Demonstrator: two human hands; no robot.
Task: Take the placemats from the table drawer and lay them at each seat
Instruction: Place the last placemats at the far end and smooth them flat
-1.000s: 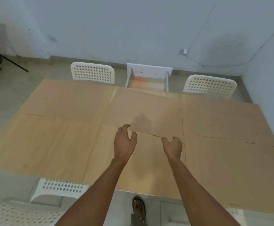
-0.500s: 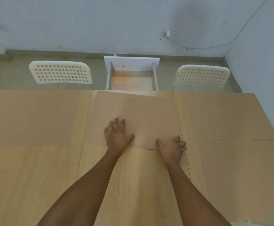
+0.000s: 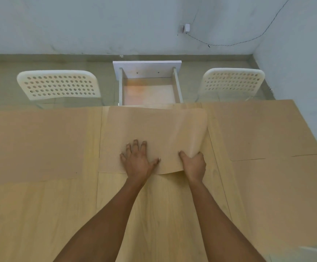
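Observation:
A tan placemat [image 3: 150,129] lies in the middle of the far side of the wooden table [image 3: 40,214]. My left hand [image 3: 137,161] presses flat on its near edge with fingers spread. My right hand [image 3: 193,163] pinches the mat's near right corner, which curls up off the table. Another placemat [image 3: 33,144] lies flat at the far left seat and one more placemat [image 3: 257,129] at the far right seat. A fourth placemat [image 3: 286,195] lies at the near right. The white drawer [image 3: 148,89] stands pulled out beyond the far edge, and the part I see holds nothing.
Two white perforated chairs [image 3: 59,85] [image 3: 231,82] stand at the far side, left and right of the drawer. A grey wall runs behind them and along the right side. A cable and small plug [image 3: 187,28] hang on the back wall.
Both hands moved forward onto the middle placemat. The left hand flattened on it, and the right hand closed on its near right corner and lifted it. The view came closer to the far edge.

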